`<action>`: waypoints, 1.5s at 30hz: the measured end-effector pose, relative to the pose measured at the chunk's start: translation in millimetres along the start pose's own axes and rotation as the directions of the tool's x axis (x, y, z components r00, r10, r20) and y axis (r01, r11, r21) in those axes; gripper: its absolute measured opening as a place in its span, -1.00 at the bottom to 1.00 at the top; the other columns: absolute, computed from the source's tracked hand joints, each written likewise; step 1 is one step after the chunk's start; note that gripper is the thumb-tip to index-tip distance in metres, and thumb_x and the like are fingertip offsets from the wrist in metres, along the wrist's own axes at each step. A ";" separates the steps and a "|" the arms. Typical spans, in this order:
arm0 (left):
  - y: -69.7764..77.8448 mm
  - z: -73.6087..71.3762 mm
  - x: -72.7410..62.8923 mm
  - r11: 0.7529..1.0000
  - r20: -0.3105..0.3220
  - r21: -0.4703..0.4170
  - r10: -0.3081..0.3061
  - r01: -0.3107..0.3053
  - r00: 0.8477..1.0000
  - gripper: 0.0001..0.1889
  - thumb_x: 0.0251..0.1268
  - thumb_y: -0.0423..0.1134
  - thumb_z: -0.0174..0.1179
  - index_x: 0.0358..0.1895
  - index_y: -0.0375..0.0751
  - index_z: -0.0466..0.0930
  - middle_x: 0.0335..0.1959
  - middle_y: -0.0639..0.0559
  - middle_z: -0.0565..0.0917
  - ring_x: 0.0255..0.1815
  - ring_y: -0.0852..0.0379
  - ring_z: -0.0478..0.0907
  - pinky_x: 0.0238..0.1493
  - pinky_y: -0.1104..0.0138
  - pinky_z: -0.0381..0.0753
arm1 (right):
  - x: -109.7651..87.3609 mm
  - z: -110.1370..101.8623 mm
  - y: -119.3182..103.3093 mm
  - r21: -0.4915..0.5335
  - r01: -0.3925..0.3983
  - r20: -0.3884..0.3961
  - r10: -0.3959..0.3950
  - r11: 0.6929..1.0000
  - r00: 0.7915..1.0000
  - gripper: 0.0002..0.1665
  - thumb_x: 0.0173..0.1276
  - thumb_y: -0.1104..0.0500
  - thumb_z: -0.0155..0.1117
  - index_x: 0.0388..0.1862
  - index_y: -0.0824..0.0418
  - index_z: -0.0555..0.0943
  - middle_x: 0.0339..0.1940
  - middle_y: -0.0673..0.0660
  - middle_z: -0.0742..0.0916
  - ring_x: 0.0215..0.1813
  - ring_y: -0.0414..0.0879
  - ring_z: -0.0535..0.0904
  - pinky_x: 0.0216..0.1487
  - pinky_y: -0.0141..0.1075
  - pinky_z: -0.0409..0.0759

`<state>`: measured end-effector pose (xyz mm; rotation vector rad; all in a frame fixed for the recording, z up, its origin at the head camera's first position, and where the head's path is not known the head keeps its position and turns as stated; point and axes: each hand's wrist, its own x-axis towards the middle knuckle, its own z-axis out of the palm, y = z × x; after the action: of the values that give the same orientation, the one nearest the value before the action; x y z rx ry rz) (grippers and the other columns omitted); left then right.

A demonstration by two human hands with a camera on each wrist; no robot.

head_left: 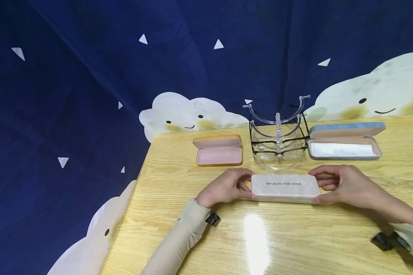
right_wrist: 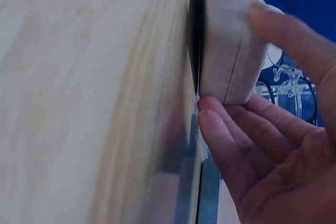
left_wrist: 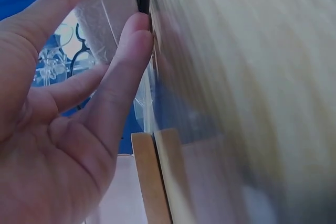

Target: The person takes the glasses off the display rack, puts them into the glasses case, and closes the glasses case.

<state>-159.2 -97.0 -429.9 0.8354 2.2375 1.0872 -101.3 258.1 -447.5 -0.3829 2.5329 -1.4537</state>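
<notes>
A closed off-white glasses case with dark lettering on its lid lies lengthwise in front of a clear display stand. My left hand pinches its left end, thumb at the near edge and fingers at the far side. At the opposite end, my right hand holds the case the same way. The right wrist view shows the seam of the case between thumb and fingers, with a dark strip under it; whether it is slightly lifted I cannot tell. The left wrist view has the left hand's fingers against the case.
Behind the case stands the clear stand, bearing two pairs of black-framed glasses. An orange case lies open to its left. At its right, a blue case lies open with a white cloth inside. A dark blue curtain hangs behind the wooden table.
</notes>
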 end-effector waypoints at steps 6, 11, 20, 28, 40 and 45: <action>2.2 2.6 -1.1 0.996 -0.051 0.083 -0.037 0.041 0.998 -0.30 0.12 -0.19 0.60 0.32 -0.25 0.49 -0.04 -0.06 0.80 -0.32 0.45 0.74 -0.17 0.56 0.70 | 1.4 4.5 -7.2 -0.113 -0.033 -0.013 0.032 0.993 0.999 -0.06 -0.15 0.14 0.83 0.24 0.39 0.62 0.08 0.40 0.79 -0.11 -0.60 0.63 -0.09 -0.53 0.74; 3.3 2.6 -1.8 0.988 -0.076 0.140 -0.058 0.068 0.995 -0.25 0.08 -0.14 0.63 0.34 -0.21 0.50 -0.10 -0.03 0.81 -0.36 0.49 0.71 -0.11 0.58 0.67 | 1.6 5.9 -8.6 -0.143 -0.030 -0.018 0.027 0.989 0.999 -0.07 -0.18 0.11 0.83 0.22 0.35 0.63 0.08 0.39 0.79 -0.12 -0.60 0.62 -0.10 -0.52 0.74; 2.4 3.4 -2.3 0.986 -0.087 0.147 -0.072 0.085 0.994 -0.22 0.05 -0.10 0.64 0.36 -0.19 0.50 0.08 -0.02 0.76 -0.34 0.50 0.71 -0.05 0.58 0.66 | 1.3 6.3 -5.4 -0.126 0.021 -0.033 -0.025 0.992 0.999 -0.09 -0.17 0.17 0.82 0.21 0.39 0.62 0.06 0.39 0.78 -0.12 -0.60 0.61 -0.11 -0.53 0.74; 2.2 2.0 -2.3 0.989 -0.073 0.118 -0.086 0.094 0.994 -0.22 0.09 -0.09 0.63 0.39 -0.19 0.49 0.17 -0.03 0.70 -0.31 0.48 0.72 -0.06 0.57 0.66 | 1.5 3.8 -7.3 -0.147 -0.006 -0.035 0.001 0.989 0.999 -0.21 0.04 0.13 0.74 0.23 0.37 0.63 -0.01 0.30 0.81 -0.16 -0.56 0.63 -0.14 -0.51 0.74; 2.2 -2.3 -1.4 0.985 -0.203 0.160 -0.030 0.063 0.979 -0.46 0.43 0.02 0.36 0.31 -0.23 0.60 0.00 0.01 0.78 -0.21 0.37 0.69 -0.12 0.55 0.66 | 2.2 1.5 -7.1 -0.176 0.066 -0.169 -0.097 0.982 0.981 -0.68 0.31 0.27 0.52 0.03 0.28 0.73 -0.19 0.10 0.87 -0.29 -0.48 0.69 -0.30 -0.53 0.66; 2.3 -4.3 0.8 0.999 -0.332 0.042 -0.005 0.021 0.943 -0.57 0.49 -0.12 0.31 0.28 -0.28 0.62 -0.04 -0.04 0.79 -0.17 0.23 0.80 -0.16 0.51 0.73 | 3.0 -3.4 -8.8 -0.151 0.096 -0.227 -0.129 0.984 0.965 -0.75 0.35 0.32 0.47 0.00 0.27 0.74 -0.29 -0.21 0.83 -0.32 -0.39 0.72 -0.35 -0.51 0.67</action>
<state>-162.0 -97.6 -425.8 0.6948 2.5474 1.2528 -104.1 255.6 -438.3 -0.4032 2.8564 -1.4429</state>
